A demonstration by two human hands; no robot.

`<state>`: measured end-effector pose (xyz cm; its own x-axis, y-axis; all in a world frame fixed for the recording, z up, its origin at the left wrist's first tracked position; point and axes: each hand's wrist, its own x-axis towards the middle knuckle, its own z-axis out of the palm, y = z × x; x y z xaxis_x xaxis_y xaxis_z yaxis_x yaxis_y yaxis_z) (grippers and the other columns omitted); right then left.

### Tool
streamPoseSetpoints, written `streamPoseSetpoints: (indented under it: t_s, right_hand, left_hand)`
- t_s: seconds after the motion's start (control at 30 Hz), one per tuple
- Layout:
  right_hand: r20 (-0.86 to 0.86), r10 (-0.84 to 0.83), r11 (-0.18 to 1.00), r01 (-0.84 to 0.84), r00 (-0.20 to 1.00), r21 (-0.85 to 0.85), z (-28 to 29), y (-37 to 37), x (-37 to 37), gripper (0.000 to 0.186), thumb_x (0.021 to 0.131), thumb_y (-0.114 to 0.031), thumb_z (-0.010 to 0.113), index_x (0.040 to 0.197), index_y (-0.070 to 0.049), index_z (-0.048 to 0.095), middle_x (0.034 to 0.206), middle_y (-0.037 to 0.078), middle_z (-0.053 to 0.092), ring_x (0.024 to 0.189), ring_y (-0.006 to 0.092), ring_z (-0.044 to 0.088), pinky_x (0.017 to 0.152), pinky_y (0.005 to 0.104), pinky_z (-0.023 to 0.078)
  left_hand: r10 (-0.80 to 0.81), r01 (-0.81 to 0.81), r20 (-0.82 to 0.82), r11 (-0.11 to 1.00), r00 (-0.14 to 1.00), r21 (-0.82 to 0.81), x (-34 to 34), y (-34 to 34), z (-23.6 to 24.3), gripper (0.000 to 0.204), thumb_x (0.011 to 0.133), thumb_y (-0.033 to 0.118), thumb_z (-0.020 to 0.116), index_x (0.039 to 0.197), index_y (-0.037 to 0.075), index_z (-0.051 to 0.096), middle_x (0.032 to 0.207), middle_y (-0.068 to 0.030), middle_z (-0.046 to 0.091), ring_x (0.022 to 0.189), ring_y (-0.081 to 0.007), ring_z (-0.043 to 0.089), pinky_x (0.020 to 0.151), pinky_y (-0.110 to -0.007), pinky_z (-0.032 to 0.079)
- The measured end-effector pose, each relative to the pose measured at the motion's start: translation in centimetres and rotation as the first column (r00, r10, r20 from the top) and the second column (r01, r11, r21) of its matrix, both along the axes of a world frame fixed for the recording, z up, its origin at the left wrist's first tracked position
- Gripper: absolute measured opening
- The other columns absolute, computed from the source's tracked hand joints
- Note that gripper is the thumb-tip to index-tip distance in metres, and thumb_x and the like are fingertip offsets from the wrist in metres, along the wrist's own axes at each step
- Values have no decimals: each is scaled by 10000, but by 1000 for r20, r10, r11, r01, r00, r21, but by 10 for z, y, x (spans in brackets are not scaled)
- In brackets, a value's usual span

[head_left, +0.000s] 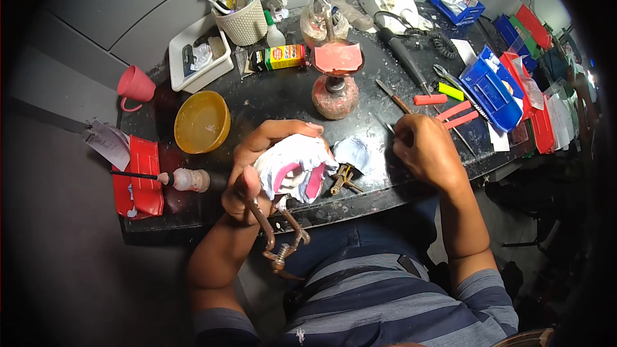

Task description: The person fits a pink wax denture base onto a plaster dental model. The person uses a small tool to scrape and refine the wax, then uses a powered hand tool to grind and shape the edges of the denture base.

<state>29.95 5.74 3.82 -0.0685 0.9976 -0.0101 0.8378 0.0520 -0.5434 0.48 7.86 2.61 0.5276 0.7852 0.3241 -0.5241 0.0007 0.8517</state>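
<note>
My left hand is closed around a white plaster dental cast with pink wax in it; a rusty metal hinged frame with a spring hangs below it. Just right of the cast, a pale plaster piece lies with brass-coloured metal hardware by the table's front edge. My right hand is closed on a thin metal tool, above the table. Behind both hands stands a stained burner topped by a metal tray with a pink wax sheet.
Yellow bowl, pink mug and red tray with a bottle are at left. White tray, tool cup and small box stand behind. Handpiece, knife, wax strips and blue bins are at right.
</note>
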Motion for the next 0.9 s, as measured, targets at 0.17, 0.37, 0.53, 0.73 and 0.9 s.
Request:
streamPoseSetpoints:
  t_s: [0.17,0.37,0.53,0.73,0.9]
  right_hand:
    - [-100,19,969,7,995,249,12,-11,0,137,862,2,658,985,37,608,968,219,675,908,403,684,822,418,536]
    - [-322,320,899,-178,891,401,40,-21,-17,192,902,24,681,1091,49,657,861,115,636,730,226,613,672,329,493]
    - [-226,343,873,-221,912,434,46,-22,-36,164,843,-106,795,964,-8,741,752,77,572,673,211,560,615,332,440]
    - [-81,423,785,-320,902,530,53,-13,-43,212,776,-153,839,932,-32,760,727,60,555,667,213,555,606,337,425]
    - [-75,439,774,-335,895,537,50,-10,-45,214,763,-151,846,921,-38,758,721,60,548,662,215,556,601,342,424]
  left_hand:
    - [-212,216,56,974,976,-67,-6,10,-3,951,929,768,503,1424,-42,455,1088,-369,594,780,-318,638,639,-376,537]
    - [-343,374,195,915,919,-153,-5,12,-8,953,924,805,456,1478,29,437,1097,-405,553,694,-350,621,566,-384,537]
    - [-323,347,152,921,934,-179,-6,10,-10,976,904,819,481,1459,15,468,1083,-393,578,710,-336,635,576,-379,544]
    - [-293,306,103,941,951,-145,-8,11,-13,995,890,823,507,1374,-45,548,1033,-367,632,761,-305,662,597,-363,558]
    - [-272,284,97,947,958,-150,-8,12,-10,1001,879,822,527,1333,-70,566,1021,-369,633,785,-326,672,620,-376,574]
